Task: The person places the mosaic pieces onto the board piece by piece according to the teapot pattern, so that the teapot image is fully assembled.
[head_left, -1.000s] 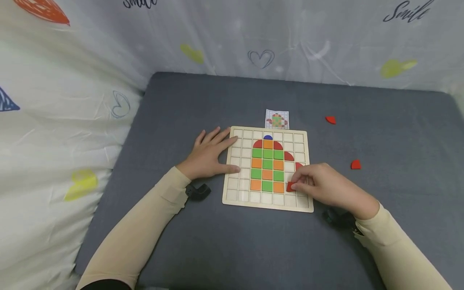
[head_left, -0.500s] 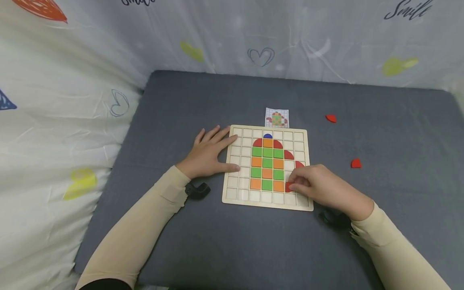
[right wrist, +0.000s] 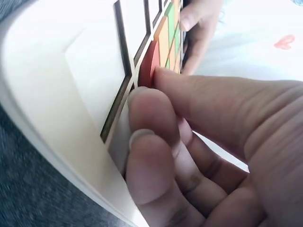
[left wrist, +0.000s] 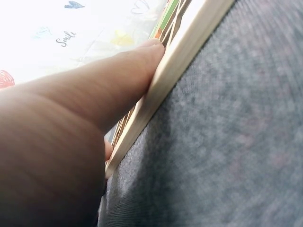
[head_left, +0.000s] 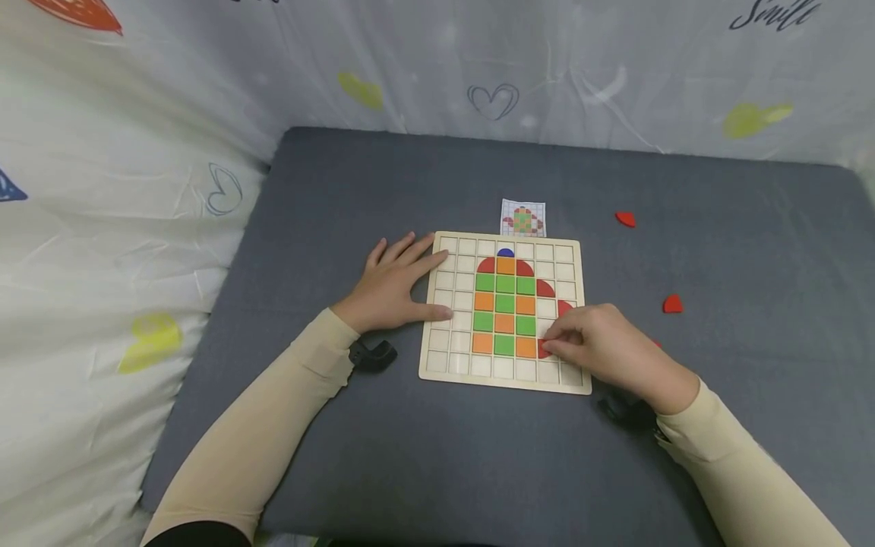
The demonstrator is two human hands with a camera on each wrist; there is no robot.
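Observation:
My left hand point(head_left: 390, 292) lies with spread fingers at the left side of a wooden grid board point(head_left: 506, 384), its thumb and index finger over the rim. My right hand point(head_left: 608, 349) pinches a red round-edged tile point(right wrist: 149, 64) between thumb and fingers, at a cell near the board's lower right. In the head view most of that tile is hidden by the fingers. The board bears green tiles point(head_left: 504, 304), orange tiles point(head_left: 503, 324), red curved tiles point(head_left: 544, 289) and a blue half-round tile point(head_left: 505, 253).
Behind the board lies a small printed pattern card point(head_left: 522, 220). To the right on the grey cloth are two loose red tiles, a far one point(head_left: 625, 219) and a nearer one point(head_left: 673, 304). A red sliver point(head_left: 657, 343) shows behind my right hand.
The right hand has shifted slightly left with the red tile, which now sits against the bottom orange tile. A red sliver has come into view behind that hand. The left hand stays put.

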